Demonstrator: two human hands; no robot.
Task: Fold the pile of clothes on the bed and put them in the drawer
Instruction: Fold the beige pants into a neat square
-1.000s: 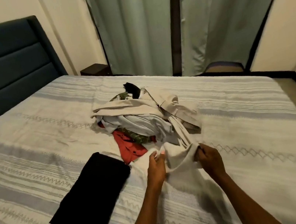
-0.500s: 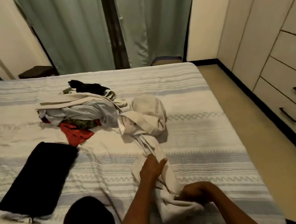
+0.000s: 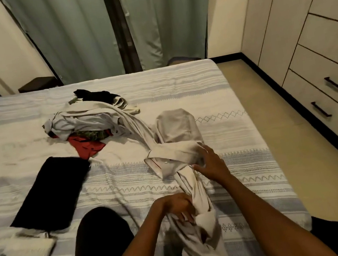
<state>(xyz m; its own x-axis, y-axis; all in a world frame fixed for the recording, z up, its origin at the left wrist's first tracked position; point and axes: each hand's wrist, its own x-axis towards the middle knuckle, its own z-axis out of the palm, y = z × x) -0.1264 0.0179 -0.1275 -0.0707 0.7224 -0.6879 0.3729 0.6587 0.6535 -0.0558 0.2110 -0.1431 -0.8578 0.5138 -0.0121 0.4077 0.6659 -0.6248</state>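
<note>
My left hand (image 3: pixel 176 206) grips the twisted beige cotton trousers (image 3: pixel 180 148) near the bed's (image 3: pixel 234 86) front edge; my right hand (image 3: pixel 208 164), fingers spread, touches the waistband. I should untwist the legs fully (seams aligned) before folding.

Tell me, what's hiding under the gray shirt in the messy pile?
Under the gray shirt a red garment and a green patterned cloth peek out at the near edge. A beige garment lies over the shirt. What else the pile covers cannot be seen.
</note>
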